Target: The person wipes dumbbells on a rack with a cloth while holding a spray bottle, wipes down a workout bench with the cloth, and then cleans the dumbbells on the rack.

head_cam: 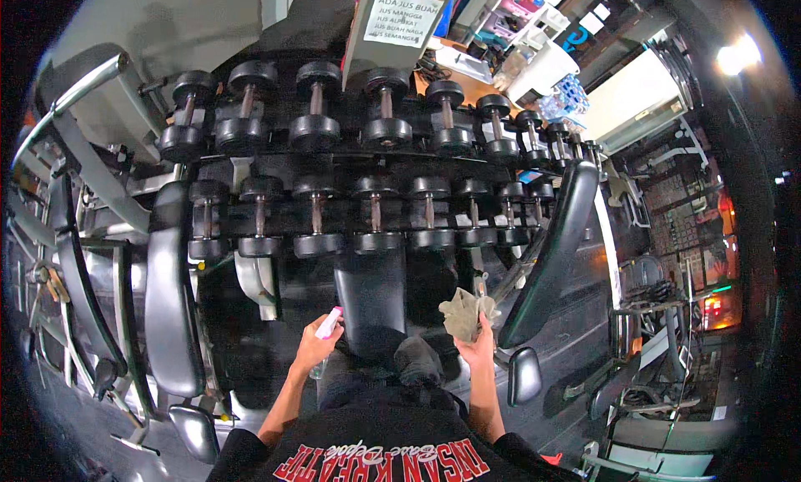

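Observation:
My left hand (pixel 316 344) grips a spray bottle (pixel 330 323) with a pink and white trigger head; its clear body shows below the fingers. In my right hand (pixel 477 344) is a crumpled grey-beige cloth (pixel 466 313), raised at the near end of the right padded bench. Ahead of both hands stands a two-tier rack of black dumbbells with metal handles. The nearer row, with one dumbbell (pixel 375 213) at its middle, lies below the farther row, where another dumbbell (pixel 316 107) rests. Neither hand touches the rack.
A black bench pad (pixel 370 294) lies between my hands. Padded benches stand left (pixel 172 294) and right (pixel 551 257). Metal gym machine frames (pixel 94 132) crowd the far left. Behind the rack is a wooden desk (pixel 460 75) with a white bin (pixel 544 72) and packed bottles.

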Available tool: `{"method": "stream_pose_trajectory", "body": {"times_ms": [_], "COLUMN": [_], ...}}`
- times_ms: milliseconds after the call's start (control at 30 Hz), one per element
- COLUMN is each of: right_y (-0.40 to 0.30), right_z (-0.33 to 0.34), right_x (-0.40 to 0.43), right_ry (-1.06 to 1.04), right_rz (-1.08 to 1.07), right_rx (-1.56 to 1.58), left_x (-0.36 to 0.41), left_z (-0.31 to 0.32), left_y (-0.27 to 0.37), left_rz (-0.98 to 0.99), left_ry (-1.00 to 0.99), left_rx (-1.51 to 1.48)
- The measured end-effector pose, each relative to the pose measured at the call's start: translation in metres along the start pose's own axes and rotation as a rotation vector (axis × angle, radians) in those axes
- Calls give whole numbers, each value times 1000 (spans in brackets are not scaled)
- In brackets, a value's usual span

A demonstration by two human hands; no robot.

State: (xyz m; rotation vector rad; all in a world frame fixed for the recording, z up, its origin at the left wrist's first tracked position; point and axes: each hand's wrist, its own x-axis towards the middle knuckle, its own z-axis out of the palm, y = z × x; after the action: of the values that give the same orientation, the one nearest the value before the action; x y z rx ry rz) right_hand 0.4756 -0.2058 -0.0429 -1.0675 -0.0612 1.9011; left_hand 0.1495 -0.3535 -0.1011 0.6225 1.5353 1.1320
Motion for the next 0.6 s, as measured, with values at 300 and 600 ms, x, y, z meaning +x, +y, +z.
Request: {"method": "stream_pose_trajectory", "body": {"times_ms": [300,600], "right_y": [-32,-72], "right_z": [-33,-93], "right_x": [33,69], "right_ry": [-79,-81], "right_rz": [93,219], "right_rx": [-52,-122], "left_x": [-21,-57], "left_z": [37,131], "left_y": [-1,-23], "left_rz": [233,222], "left_ry": [194,492], "left_rx": [395,422]}}
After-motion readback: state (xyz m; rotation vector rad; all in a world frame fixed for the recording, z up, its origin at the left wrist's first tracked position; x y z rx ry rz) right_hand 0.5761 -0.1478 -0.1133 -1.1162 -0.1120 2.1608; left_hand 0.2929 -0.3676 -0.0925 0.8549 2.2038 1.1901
